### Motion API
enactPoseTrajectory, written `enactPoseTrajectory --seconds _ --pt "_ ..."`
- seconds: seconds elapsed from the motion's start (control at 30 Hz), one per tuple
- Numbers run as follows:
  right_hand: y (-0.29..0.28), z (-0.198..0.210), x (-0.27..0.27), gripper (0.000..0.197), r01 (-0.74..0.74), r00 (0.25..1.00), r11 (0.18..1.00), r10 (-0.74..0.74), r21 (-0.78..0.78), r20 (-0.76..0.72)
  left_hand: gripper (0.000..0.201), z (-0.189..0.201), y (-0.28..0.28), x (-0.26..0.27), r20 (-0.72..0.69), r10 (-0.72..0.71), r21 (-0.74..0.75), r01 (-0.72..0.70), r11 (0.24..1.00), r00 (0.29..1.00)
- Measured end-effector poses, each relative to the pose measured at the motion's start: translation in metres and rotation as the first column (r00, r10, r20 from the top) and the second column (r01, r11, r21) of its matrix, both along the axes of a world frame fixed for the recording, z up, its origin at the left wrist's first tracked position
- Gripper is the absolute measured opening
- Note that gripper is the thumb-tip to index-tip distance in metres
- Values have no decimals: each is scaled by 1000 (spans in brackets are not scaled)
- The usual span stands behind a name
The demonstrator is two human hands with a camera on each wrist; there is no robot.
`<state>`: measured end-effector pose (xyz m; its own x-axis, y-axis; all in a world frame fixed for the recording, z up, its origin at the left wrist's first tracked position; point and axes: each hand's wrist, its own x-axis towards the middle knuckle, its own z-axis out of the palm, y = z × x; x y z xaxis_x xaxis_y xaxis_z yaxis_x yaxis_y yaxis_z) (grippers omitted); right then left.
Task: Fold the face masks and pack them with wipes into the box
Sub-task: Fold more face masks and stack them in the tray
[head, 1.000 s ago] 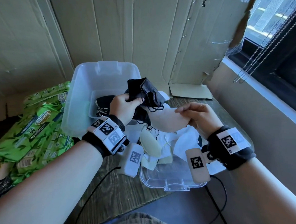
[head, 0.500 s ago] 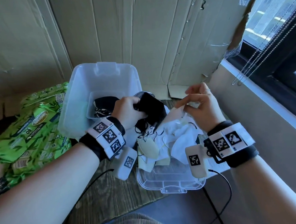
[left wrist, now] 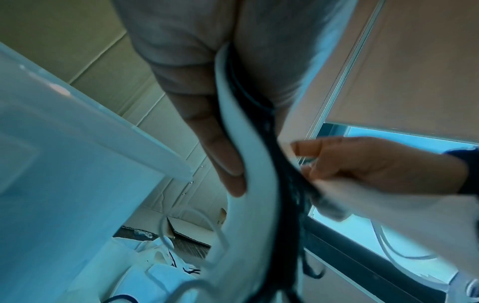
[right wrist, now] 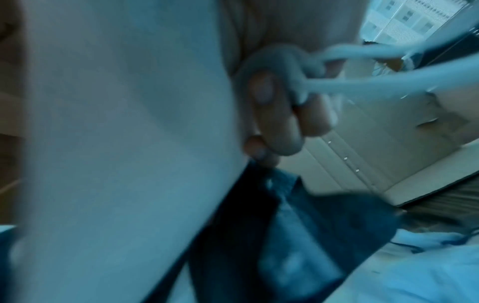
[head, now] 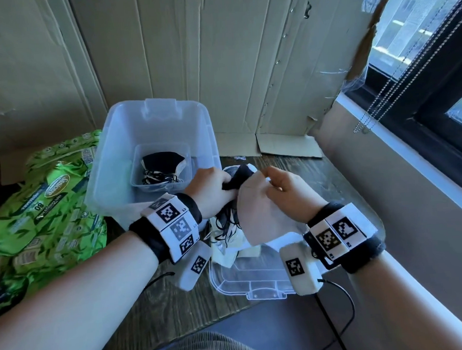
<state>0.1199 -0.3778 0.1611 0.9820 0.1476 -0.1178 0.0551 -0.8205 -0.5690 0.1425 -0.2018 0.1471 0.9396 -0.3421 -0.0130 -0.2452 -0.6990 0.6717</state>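
Observation:
My left hand (head: 221, 183) grips a bunched black mask (head: 239, 175) just right of the clear plastic box (head: 152, 120). My right hand (head: 271, 176) pinches the top edge of a pale beige mask (head: 261, 218), which hangs down against the black one. In the right wrist view a white ear loop (right wrist: 337, 82) runs over my fingers (right wrist: 274, 127). In the left wrist view my thumb (left wrist: 223, 160) presses a white mask edge (left wrist: 249, 164) and black straps. Folded black masks (head: 163, 162) lie in a small tray inside the box. Green wipes packs (head: 49, 200) lie at the left.
A clear lid (head: 251, 280) lies upside down near the table's front edge, with a loose pile of pale masks (head: 228, 250) on it under my hands. Cardboard sheets (head: 218, 55) line the wall behind. A window sill (head: 411, 170) runs along the right. Cables trail from the wrist units.
My right hand has come down and left with the pale mask until it meets the left hand. The left hand has shifted right with the black mask, clear of the box.

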Motion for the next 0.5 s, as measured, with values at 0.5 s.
enactPoseTrajectory --seconds 0.5 --pt "0 5 2 20 -50 978 981 11 187 207 25 0 -2 1 -7 -46 -28 46 999 999"
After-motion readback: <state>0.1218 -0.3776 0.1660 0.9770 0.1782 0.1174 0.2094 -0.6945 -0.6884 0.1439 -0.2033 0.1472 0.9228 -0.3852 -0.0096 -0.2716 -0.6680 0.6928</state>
